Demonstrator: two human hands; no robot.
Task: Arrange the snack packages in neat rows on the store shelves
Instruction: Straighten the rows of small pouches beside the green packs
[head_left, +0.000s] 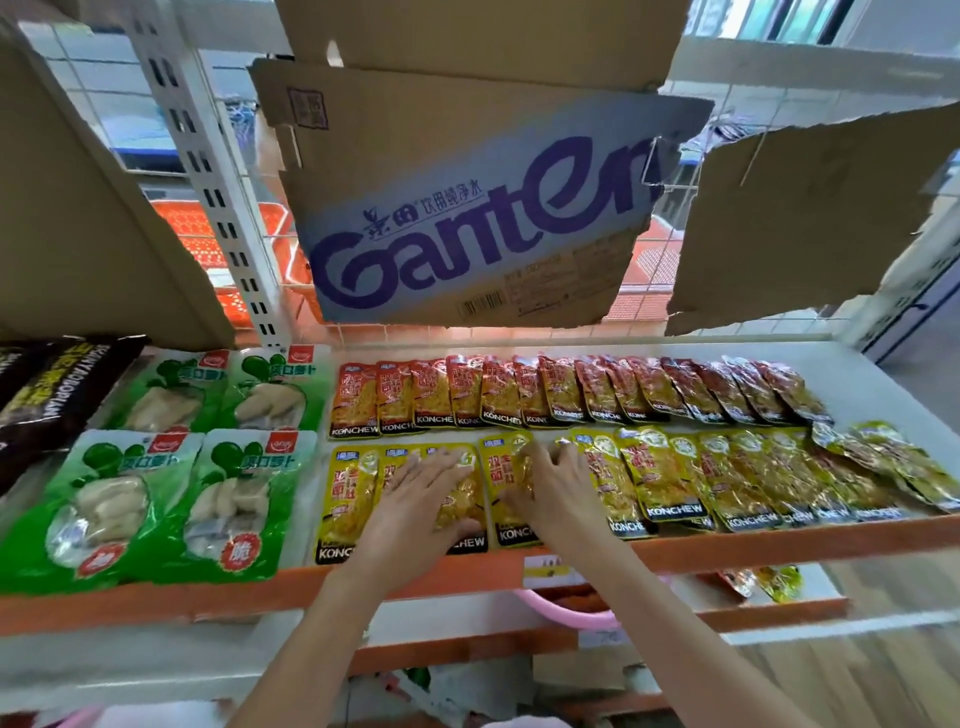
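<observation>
1. The shelf (852, 364) is a white board with an orange front edge. It carries two rows of small snack packs on its right part and larger packs on its left part.
2. The rear row of red packs (561, 392) runs left to right along the back of the shelf. The packs overlap one another like tiles, with KONCHEW lettering along their lower edges.
3. The front row of yellow packs (727, 478) lies just before the red row and bears the same lettering. At the far right end of this row the packs lie skewed and out of line.
4. The left hand (423, 491) lies palm down on the yellow packs near the left end of the front row. Its fingers are straight and spread, pressing flat on the packs; the thumb rests near the lower edge of one pack.
5. The right hand (553, 483) lies just beside the left hand, on the neighbouring yellow packs. Its fingers are bent, with the fingertips on the upper part of a pack; whether they pinch it or only press on it cannot be told.
6. Four green packs (171, 467) lie in two rows of two on the left part of the shelf. Black packs (47, 400) lie at the far left.
7. A cardboard sheet (467, 208) printed with purple Ganten lettering hangs above the shelf.
</observation>
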